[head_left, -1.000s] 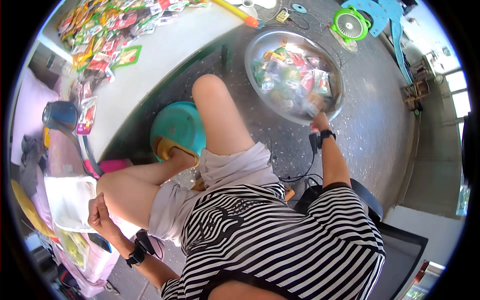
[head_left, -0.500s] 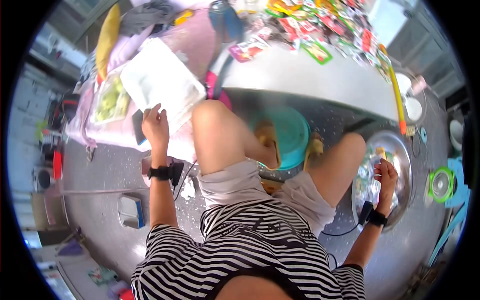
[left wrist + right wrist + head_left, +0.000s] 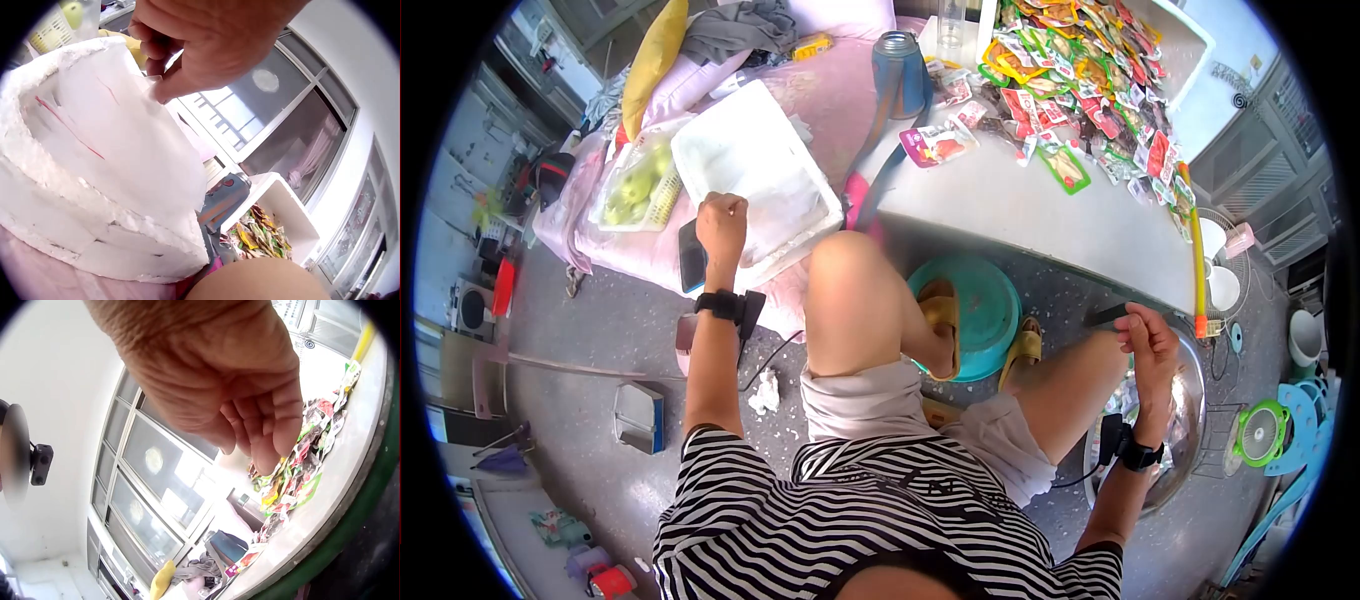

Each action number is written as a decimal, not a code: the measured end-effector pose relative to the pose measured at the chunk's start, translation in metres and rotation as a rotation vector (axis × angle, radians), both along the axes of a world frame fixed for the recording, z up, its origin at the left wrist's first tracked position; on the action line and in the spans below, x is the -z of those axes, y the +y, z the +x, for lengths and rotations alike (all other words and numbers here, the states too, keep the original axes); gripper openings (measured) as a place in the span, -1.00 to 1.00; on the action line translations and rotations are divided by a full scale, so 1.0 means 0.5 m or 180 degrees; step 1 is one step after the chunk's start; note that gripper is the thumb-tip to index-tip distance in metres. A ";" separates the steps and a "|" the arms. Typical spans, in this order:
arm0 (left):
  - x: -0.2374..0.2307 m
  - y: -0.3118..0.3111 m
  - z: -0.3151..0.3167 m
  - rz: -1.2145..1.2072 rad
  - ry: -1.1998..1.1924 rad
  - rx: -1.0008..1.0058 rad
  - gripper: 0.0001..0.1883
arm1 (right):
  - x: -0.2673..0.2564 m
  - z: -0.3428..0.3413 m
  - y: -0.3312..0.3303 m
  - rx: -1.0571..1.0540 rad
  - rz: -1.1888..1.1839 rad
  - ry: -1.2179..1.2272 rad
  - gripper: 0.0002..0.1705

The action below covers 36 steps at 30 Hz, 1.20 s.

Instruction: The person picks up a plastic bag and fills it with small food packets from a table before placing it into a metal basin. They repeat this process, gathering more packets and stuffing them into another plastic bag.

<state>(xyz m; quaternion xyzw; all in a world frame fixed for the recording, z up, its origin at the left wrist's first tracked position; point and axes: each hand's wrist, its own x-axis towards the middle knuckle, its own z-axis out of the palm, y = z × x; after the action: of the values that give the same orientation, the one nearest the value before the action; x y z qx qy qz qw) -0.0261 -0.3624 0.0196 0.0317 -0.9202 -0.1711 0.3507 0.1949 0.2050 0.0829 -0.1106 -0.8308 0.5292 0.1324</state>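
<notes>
My left hand [image 3: 722,240] is over the near left side of a white foam box [image 3: 825,222]. The left wrist view has this hand [image 3: 209,47] pinching the edge of thin translucent plastic [image 3: 137,140] between thumb and fingers; the plastic lies across the box [image 3: 81,215]. By my knee, the right hand [image 3: 1152,362] is raised above a metal basin [image 3: 1197,400] holding packets, partly hidden by the arm. Its fingers are loosely bent and hold nothing, as the right hand [image 3: 219,375] appears in the right wrist view.
Many colourful packets [image 3: 1060,70] are heaped on the white table [image 3: 1020,220], beside a blue bottle [image 3: 900,75]. A phone [image 3: 692,258] and a basket of green fruit [image 3: 635,190] lie left of the box. A teal basin [image 3: 985,320] stands under the table.
The head view has turned from the metal basin toward the foam box. My right hand has risen out of the basin. The left hand's fingers, looser half a second ago, are curled in.
</notes>
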 end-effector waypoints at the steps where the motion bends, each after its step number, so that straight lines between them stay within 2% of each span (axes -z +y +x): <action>1: -0.020 0.009 0.015 0.0302 -0.0001 0.0059 -0.93 | 0.001 -0.004 -0.007 -0.0012 0.0044 -0.0018 -0.74; 5: -0.052 0.031 0.043 0.1660 0.0164 0.0950 -0.91 | -0.012 -0.024 -0.062 -0.0233 -0.0333 -0.0269 -0.74; 7: -0.090 0.092 0.083 0.2346 0.0007 0.1336 -0.92 | -0.026 -0.041 -0.114 -0.0313 -0.0542 -0.0461 -0.73; 9: -0.110 0.152 0.116 0.3081 -0.0476 0.1563 -0.96 | -0.018 -0.056 -0.151 -0.0689 -0.0693 -0.0541 -0.70; 13: -0.138 0.285 0.189 0.3393 -0.0967 0.2608 -0.95 | 0.004 -0.079 -0.207 -0.1313 -0.1153 -0.0560 -0.55; 15: -0.129 0.342 0.215 0.3479 -0.1256 0.2975 -0.96 | 0.024 -0.081 -0.222 -0.1337 -0.1745 -0.0711 -0.52; 17: -0.124 0.384 0.241 0.2806 -0.1488 0.3326 -0.94 | 0.039 -0.076 -0.229 -0.1421 -0.2259 -0.0740 -0.51; 19: -0.093 0.420 0.258 0.2786 -0.1493 0.3634 -0.94 | 0.043 -0.073 -0.236 -0.1521 -0.2706 -0.0696 -0.50; 20: -0.082 0.430 0.263 0.2776 -0.1483 0.3794 -0.94 | 0.030 -0.066 -0.239 -0.1238 -0.2793 -0.0663 -0.58; 24: -0.084 0.449 0.276 0.2780 -0.1251 0.3810 -0.93 | 0.001 -0.052 -0.210 -0.1111 -0.2562 -0.0295 -0.66; 27: -0.081 0.450 0.261 0.2424 -0.1113 0.3544 -0.90 | -0.042 -0.061 -0.213 -0.1105 -0.2402 -0.0302 -0.68; 28: -0.099 0.455 0.266 0.1912 -0.0731 0.3156 -0.82 | -0.055 -0.068 -0.215 -0.1102 -0.2312 -0.0352 -0.67; 31: -0.142 0.465 0.268 0.1570 -0.0107 0.2903 -0.75 | -0.102 -0.092 -0.226 -0.1007 -0.1995 -0.0279 -0.67; 32: -0.163 0.471 0.274 0.1878 -0.0397 0.3055 -0.72 | -0.112 -0.103 -0.228 -0.0967 -0.1923 -0.0250 -0.67; 35: -0.234 0.510 0.288 0.1631 -0.0661 0.3466 -0.62 | -0.122 -0.130 -0.249 -0.0942 -0.1891 -0.0031 -0.69; 36: -0.244 0.525 0.286 0.1342 -0.0484 0.3362 -0.59 | -0.128 -0.142 -0.256 -0.0961 -0.1900 0.0075 -0.69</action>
<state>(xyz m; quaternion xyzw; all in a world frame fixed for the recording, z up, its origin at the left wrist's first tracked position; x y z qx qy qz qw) 0.1170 -0.0998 0.1416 -0.3508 -0.7798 -0.5001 0.1365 0.1238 0.0771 0.1468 -0.0141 -0.6445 0.7641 0.0239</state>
